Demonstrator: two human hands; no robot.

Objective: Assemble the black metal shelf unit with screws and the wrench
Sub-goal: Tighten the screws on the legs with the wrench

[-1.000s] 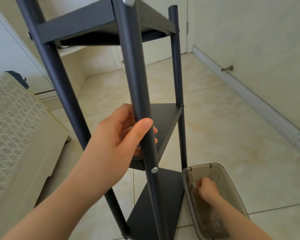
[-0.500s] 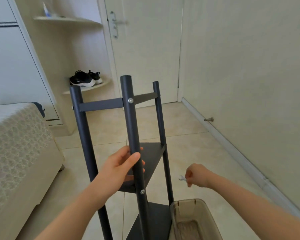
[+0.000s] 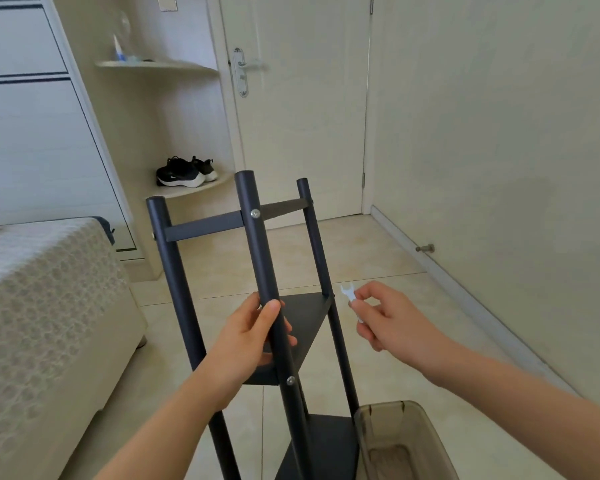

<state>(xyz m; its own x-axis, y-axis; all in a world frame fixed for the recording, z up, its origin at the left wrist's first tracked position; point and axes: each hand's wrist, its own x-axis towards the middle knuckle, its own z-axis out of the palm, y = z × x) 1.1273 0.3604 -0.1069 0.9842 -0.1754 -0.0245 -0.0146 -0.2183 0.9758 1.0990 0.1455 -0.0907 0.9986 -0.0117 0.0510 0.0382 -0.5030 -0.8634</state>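
Head view, as I'd see it standing just behind: the black shelf unit (image 3: 174, 271) stands upright on the tiled floor (image 3: 395, 358), between the bed (image 3: 49, 306) and the wall. The left hand (image 3: 246, 344) is wrapped round the front post (image 3: 261, 258) just above the middle shelf (image 3: 302, 313), thumb across the front. The right hand (image 3: 388, 317) is off to the right of the rear post, clear of it, and pinches a small pale wrench (image 3: 350, 296) by its lower end, forked end up. Two silver screws show on the front post, the upper screw (image 3: 255, 213) at the top rail and the lower screw (image 3: 290, 380) beneath the left hand. I'd say tightening comes next. It would go best with the fork seated square before any turn (whether it fits the head or a nut behind, I can't tell), the left hand bracing near that joint, and short, even turns. A brownish bin (image 3: 364, 445) sits at the unit's foot.
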